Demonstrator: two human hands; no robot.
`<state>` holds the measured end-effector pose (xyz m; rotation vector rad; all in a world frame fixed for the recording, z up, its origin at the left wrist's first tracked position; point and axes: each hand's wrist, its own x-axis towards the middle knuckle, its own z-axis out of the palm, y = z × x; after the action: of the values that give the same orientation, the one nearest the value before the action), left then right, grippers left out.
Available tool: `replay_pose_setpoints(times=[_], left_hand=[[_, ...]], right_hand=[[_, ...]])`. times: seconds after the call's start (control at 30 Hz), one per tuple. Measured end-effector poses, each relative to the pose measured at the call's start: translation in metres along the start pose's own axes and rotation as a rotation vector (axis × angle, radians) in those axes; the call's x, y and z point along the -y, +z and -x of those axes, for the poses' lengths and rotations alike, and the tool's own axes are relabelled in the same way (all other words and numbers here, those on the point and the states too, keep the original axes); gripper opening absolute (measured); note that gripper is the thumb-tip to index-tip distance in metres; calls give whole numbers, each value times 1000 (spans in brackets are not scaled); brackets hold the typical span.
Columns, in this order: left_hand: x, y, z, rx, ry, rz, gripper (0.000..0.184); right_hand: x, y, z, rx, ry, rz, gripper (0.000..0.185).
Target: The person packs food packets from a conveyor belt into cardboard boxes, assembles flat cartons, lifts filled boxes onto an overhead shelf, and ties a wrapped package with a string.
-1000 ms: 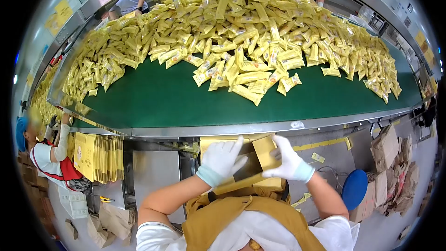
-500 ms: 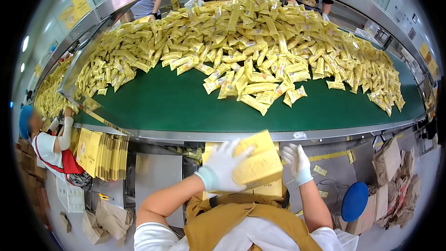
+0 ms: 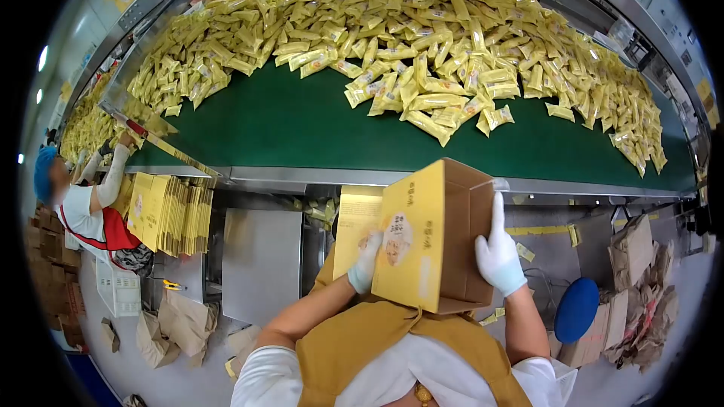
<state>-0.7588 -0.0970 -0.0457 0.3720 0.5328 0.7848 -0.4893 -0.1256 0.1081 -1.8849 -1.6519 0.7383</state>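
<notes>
A yellow cardboard box [image 3: 411,245] with printed lettering and a picture on its side is in front of my chest, tilted, its brown open inside facing right. My left hand [image 3: 366,262], in a white glove, grips the box at its left printed side. My right hand [image 3: 499,252], also gloved, holds the right edge, with its fingers stretched up along the wall. Behind the box, on the left, stands another yellow carton panel [image 3: 356,218], partly covered by it.
A green conveyor belt [image 3: 279,139] carries a large heap of yellow wrapped packets [image 3: 445,53]. On the left are a stack of flat yellow cartons [image 3: 177,215], a metal table [image 3: 260,264] and a co-worker [image 3: 94,215]. A blue stool [image 3: 577,309] and brown paper bags [image 3: 637,301] are at right.
The box has turned, and its open brown inside now shows. My left hand moved from the box's face to its left side; my right hand now grips its right edge.
</notes>
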Motion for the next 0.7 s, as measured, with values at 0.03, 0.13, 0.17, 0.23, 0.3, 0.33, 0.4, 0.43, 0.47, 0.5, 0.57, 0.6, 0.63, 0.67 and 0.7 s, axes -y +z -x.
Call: replay_pose_setpoints(times=[0.03,0.13,0.17,0.23,0.3,0.33,0.4,0.43,0.47,0.5,0.57,0.6,0.63,0.67,0.7], left_hand=[[12,-24,-9,-46,17,-13,58],[-6,-10,-11,-244,-7,-367,51],[-20,-1,-13,-320,-28,-539,50],[-41,-20,-24,-252,-234,-1560,48],[-46,-44,-23,-240,-192,-2047,48],[-49,-41,-17,-293,-39,-2019,49],[-58,-32,-16,-369,127,-1791,51],[-79,16,0,-390,138,-1596,53],[-90,42,8,-407,142,-1398,54],[-85,39,8,-397,229,-1487,54],[-99,38,10,-328,64,-1567,46],[-108,33,13,-294,-18,-1604,42],[-107,8,14,-278,29,-1486,43],[-100,-19,17,-260,74,-1368,44],[-94,-32,21,-282,117,-1146,40]], right_hand=[[7,4,-1,-16,-47,20,89],[36,20,-14,-43,-68,126,90],[50,28,-19,29,1,193,91],[58,56,-24,108,49,321,94],[45,89,-32,137,49,397,95],[45,90,-31,136,46,386,94],[43,91,-28,122,37,363,93],[47,87,-27,151,63,374,90],[46,84,-27,154,79,324,89],[44,79,-29,158,93,274,88],[31,76,-30,140,103,156,80],[19,76,-30,105,82,80,79],[6,78,-28,69,59,4,78],[-9,80,-27,33,36,-74,77],[-28,86,-28,-49,15,-242,73]])
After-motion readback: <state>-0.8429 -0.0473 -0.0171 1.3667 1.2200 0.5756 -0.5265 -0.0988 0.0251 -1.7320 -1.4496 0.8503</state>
